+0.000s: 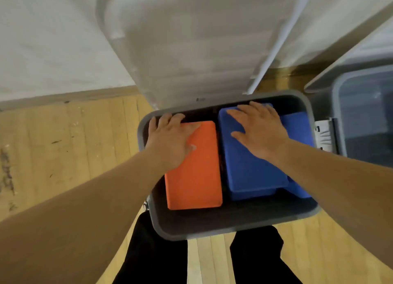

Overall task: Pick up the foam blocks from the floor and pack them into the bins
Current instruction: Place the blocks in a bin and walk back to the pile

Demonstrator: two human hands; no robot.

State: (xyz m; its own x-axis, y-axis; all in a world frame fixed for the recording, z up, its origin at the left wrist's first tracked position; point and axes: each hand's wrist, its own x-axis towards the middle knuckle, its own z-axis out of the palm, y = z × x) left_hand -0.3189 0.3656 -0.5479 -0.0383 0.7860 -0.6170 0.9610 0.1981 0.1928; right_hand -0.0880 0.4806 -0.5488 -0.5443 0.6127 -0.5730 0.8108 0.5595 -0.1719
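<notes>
Floorboards (63, 145) are topped by a bin (212, 232). Orange block (195, 177) and blue block (253, 169) are pressed in by released left grip (170, 143) and right grip (259, 132); more must probably be fetched.

Even indoor light, slight motion blur, wide-angle edge warp, lid (191, 39) glare

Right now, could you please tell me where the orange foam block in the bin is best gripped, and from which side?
Probably its near short end, from above on your side. The orange block lies flat, tight beside the blue block, with the left hand resting on its far end; the bin is open in front.
</notes>
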